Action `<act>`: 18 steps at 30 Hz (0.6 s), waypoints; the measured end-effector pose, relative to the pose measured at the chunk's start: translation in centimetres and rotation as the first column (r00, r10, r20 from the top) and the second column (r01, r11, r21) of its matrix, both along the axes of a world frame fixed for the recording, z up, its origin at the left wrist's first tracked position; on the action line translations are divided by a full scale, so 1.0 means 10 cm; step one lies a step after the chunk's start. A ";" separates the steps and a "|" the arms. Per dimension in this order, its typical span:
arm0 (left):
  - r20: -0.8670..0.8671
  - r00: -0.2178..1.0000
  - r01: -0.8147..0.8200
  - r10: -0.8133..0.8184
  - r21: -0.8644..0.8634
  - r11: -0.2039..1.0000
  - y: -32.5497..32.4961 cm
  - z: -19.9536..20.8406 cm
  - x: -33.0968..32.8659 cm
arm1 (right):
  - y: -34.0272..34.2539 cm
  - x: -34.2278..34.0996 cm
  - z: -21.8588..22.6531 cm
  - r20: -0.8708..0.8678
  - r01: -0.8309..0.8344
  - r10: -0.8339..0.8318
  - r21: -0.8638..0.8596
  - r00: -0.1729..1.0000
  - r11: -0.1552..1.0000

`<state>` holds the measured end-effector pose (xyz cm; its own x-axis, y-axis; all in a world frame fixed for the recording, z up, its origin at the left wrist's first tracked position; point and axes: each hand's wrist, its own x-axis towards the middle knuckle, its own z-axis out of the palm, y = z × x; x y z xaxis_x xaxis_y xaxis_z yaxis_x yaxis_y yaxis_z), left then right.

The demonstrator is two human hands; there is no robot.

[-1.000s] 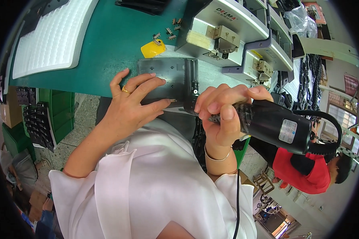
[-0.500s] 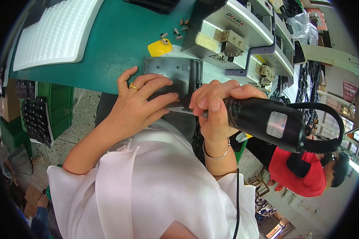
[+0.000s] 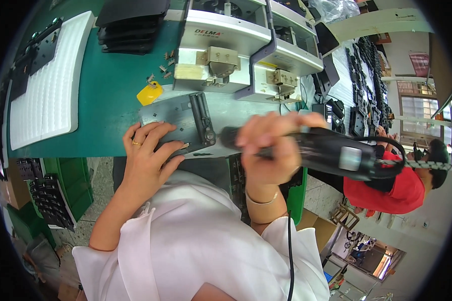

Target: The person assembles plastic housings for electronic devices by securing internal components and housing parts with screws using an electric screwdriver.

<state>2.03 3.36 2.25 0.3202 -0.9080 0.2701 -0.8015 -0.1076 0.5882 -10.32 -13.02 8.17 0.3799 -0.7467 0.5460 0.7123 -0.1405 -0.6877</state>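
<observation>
The dark flat panel [image 3: 168, 113] lies at the near edge of the table [image 3: 103, 108], turned slightly, with a raised tubular ridge [image 3: 202, 118] along its right side. The ridge runs away from the person. The left hand [image 3: 148, 158] is the nearer of the two: its fingers are spread and rest on the panel's near portion, flat rather than gripping. A small metal part [image 3: 186, 146] sits beside one fingertip.

The right hand [image 3: 271, 150] is closed around a cylindrical black tool [image 3: 324, 150] (hand and tool are both motion-blurred). The panel lies to the left of the right hand. The tool's long axis runs roughly left to right, crosswise to the ridge; its dark nose is just beside the ridge's near end, apparently apart from it. A yellow piece [image 3: 149, 94] lies just beyond the panel's far left corner.
</observation>
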 end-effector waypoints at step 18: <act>0.012 1.000 0.026 -0.027 0.025 0.999 -0.17 0.03 -0.05 | -0.85 -0.31 0.26 0.103 0.554 -0.546 -0.242 0.831 0.797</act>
